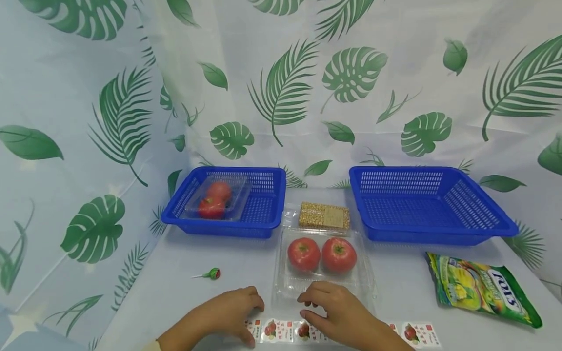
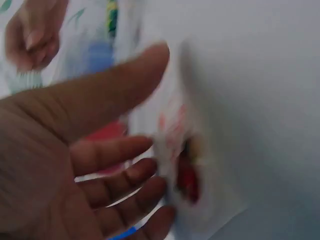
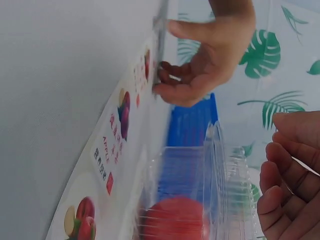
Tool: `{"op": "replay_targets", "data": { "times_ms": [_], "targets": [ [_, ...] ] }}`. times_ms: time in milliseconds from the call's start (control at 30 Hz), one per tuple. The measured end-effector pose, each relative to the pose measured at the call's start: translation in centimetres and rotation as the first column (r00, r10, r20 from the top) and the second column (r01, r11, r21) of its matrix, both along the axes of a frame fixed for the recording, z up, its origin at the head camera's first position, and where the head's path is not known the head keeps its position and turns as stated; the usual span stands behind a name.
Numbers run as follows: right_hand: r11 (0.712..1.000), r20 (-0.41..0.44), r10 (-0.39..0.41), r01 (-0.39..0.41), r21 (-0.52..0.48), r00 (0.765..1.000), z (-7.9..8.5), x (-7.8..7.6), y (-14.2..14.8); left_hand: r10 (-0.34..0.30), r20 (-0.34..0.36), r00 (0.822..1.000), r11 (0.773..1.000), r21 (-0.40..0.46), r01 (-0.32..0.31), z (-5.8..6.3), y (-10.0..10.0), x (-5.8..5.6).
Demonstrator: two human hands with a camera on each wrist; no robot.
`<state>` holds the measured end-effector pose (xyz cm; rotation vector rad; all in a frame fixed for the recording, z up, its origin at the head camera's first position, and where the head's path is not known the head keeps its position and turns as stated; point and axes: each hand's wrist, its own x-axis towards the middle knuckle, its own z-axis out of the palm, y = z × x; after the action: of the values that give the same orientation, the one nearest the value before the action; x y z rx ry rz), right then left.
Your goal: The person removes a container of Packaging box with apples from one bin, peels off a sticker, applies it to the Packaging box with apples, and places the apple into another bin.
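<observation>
A strip of apple-printed stickers [image 1: 277,331] lies along the table's near side. My left hand [image 1: 231,312] is at the strip's left end, its thumb and fingers apart around the edge; the left wrist view is blurred there, and contact is unclear. Above the strip, my right hand [image 1: 340,314] hovers with loosely bent fingers and nothing between them, in front of a clear plastic container [image 1: 291,287]. Two red apples, one on the left [image 1: 304,254] and one on the right [image 1: 339,255], sit in that container. In the right wrist view the printed stickers [image 3: 117,125] run toward my left hand.
At the back left, a blue basket [image 1: 263,225] holds another clear box with red apples [image 1: 211,207]. Another blue basket [image 1: 439,236] stands back right. A grain block [image 1: 313,216] lies between them, a green-wrapped lollipop [image 1: 213,273] at left, a green FOX'S bag [image 1: 483,287] at right.
</observation>
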<state>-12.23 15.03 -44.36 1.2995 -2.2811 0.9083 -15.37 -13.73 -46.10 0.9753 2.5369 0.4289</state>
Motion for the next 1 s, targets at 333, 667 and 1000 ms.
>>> {"op": "replay_targets", "data": {
  "times_ms": [333, 667, 1000],
  "targets": [
    [0.999, 0.129, 0.031, -0.034, 0.02, 0.991, -0.8, 0.2, -0.6, -0.05, 0.059, 0.997, 0.998, 0.047, 0.047, 0.3, 0.6, 0.6],
    [1.0, 0.265, 0.0, -0.002, 0.007, 0.964, -0.2, 0.0, -1.9, -0.222, 0.289, 0.931, 0.898, 0.433, 0.08, 3.6, 2.0, -0.7],
    [0.971, 0.656, 0.123, 0.048, -0.236, 0.745, 0.7, 0.3, -1.3, -0.17, 0.359, 0.918, 0.765, 0.635, -0.107, 5.0, 4.4, -0.5]
  ]
}}
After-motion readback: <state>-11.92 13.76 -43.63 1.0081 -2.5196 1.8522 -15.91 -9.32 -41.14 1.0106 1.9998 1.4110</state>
